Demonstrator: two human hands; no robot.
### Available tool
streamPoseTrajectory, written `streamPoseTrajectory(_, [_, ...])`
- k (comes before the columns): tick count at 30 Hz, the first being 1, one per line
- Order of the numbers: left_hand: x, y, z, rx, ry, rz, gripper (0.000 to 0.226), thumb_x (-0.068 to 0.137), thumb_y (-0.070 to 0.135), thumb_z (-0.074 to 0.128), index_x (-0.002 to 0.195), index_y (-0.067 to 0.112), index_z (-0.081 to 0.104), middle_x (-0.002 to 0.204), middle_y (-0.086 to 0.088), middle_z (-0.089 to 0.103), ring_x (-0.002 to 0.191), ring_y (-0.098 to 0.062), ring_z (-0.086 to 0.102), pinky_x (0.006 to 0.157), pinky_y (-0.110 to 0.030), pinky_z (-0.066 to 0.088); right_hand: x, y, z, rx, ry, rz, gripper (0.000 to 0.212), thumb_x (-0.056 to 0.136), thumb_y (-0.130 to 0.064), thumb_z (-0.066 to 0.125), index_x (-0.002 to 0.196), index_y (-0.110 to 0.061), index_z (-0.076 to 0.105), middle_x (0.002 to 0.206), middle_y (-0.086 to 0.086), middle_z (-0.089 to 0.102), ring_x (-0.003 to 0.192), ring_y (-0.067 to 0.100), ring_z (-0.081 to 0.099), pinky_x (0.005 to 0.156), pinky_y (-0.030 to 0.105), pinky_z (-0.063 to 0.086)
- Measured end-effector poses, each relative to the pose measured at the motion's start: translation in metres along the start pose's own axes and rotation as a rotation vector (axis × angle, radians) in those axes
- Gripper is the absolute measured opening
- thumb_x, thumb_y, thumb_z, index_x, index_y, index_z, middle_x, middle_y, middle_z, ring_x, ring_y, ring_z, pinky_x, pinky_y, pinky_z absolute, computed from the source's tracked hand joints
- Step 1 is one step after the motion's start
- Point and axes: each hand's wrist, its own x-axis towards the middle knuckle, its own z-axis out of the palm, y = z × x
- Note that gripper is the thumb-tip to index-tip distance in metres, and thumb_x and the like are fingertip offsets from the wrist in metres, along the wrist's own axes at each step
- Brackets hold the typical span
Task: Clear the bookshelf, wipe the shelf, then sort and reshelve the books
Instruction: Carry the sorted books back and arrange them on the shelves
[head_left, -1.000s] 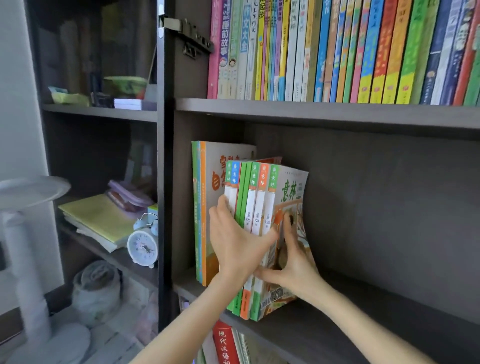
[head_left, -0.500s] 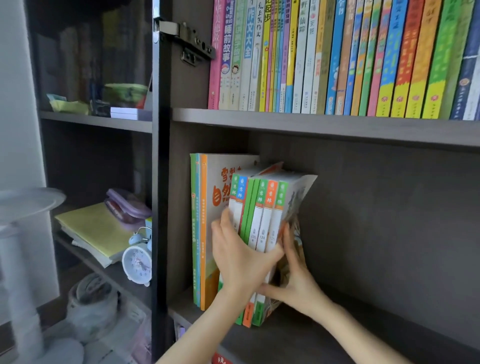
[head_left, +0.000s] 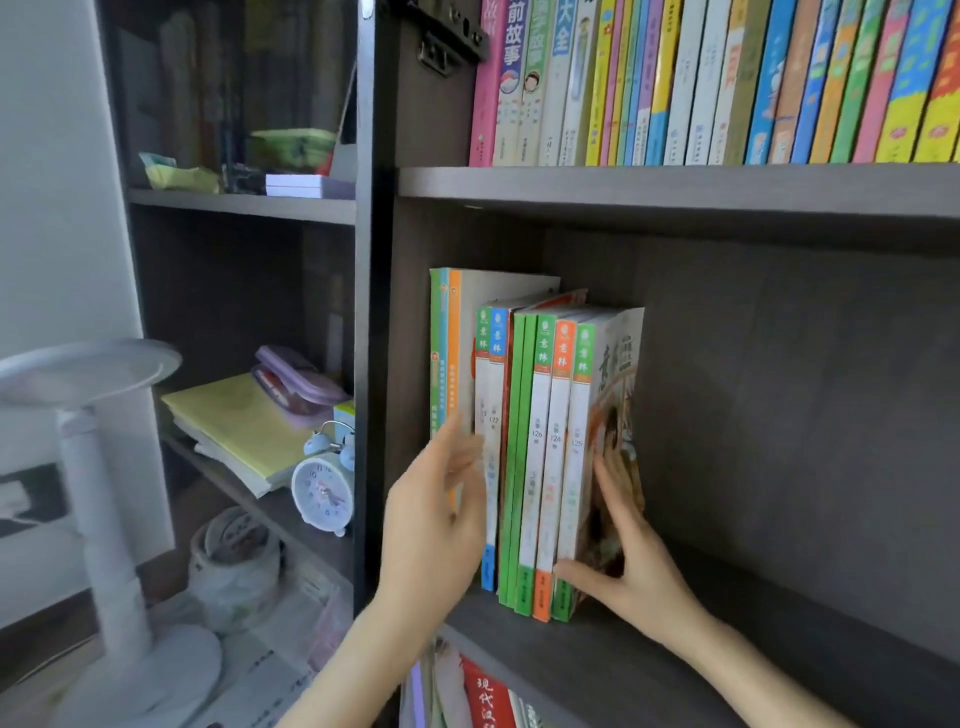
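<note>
The right hand (head_left: 631, 566) presses flat against the outer cover of the thin magazines (head_left: 556, 457); the left hand (head_left: 441, 519), open and blurred, seems to touch their spines. Standing at the shelf's (head_left: 675, 670) left end, they look light and floppy, best squeezed together low down.

We take this for a home study or a child's room. We see a dark wooden bookshelf (head_left: 675, 187) packed on its upper board with bright children's books (head_left: 727, 83). In the side bay's middle shelf, an alarm clock (head_left: 323, 486) stands at the front edge, near a purple pencil case (head_left: 296, 382) and yellow notebooks (head_left: 236, 421). A white desk lamp (head_left: 98, 467) stands at left.
</note>
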Motion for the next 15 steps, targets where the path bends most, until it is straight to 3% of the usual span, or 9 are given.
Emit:
streamPoseTrajectory(3, [0.003, -0.021, -0.017, 0.024, 0.050, -0.040, 0.036, 0.089, 0.001, 0.058, 0.115, 0.027, 0.060, 0.093, 0.018, 0.067, 0.088, 0.002, 0.063, 0.077, -0.011, 0.051, 0.000, -0.003, -0.002, 0.017, 0.004, 0.023, 0.108, 0.060, -0.082, 0.062, 0.141, -0.061, -0.005, 0.159, -0.023, 0.003, 0.146, 0.000, 0.003, 0.118, 0.052, 0.019])
streamPoseTrajectory(7, [0.003, -0.031, -0.014, 0.066, -0.022, -0.032, 0.034, 0.090, 0.001, 0.057, 0.118, 0.019, 0.064, 0.097, 0.011, 0.067, 0.089, -0.002, 0.062, 0.078, -0.009, 0.050, -0.001, -0.008, -0.004, 0.042, 0.013, 0.031, 0.104, 0.057, -0.083, 0.063, 0.136, -0.069, -0.003, 0.157, -0.027, 0.005, 0.144, -0.005, 0.004, 0.120, 0.043, 0.016])
streamPoseTrajectory(12, [-0.004, -0.033, 0.007, 0.168, -0.131, 0.079, 0.049, 0.090, -0.001, 0.055, 0.136, 0.013, 0.051, 0.102, 0.009, 0.060, 0.082, 0.001, 0.053, 0.084, 0.002, 0.038, -0.002, -0.011, -0.004, 0.068, 0.027, 0.051, 0.104, 0.060, -0.070, 0.070, 0.139, -0.066, 0.001, 0.156, -0.029, 0.006, 0.144, -0.007, 0.006, 0.119, 0.037, 0.016])
streamPoseTrajectory(15, [-0.005, -0.033, 0.014, 0.236, -0.132, 0.113, 0.054, 0.089, -0.001, 0.057, 0.140, 0.011, 0.045, 0.105, -0.004, 0.064, 0.081, -0.008, 0.055, 0.086, -0.015, 0.047, -0.003, -0.013, -0.003, 0.083, 0.039, 0.061, 0.101, 0.063, -0.064, 0.070, 0.137, -0.070, 0.002, 0.156, -0.030, 0.008, 0.143, -0.007, 0.007, 0.116, 0.033, 0.017])
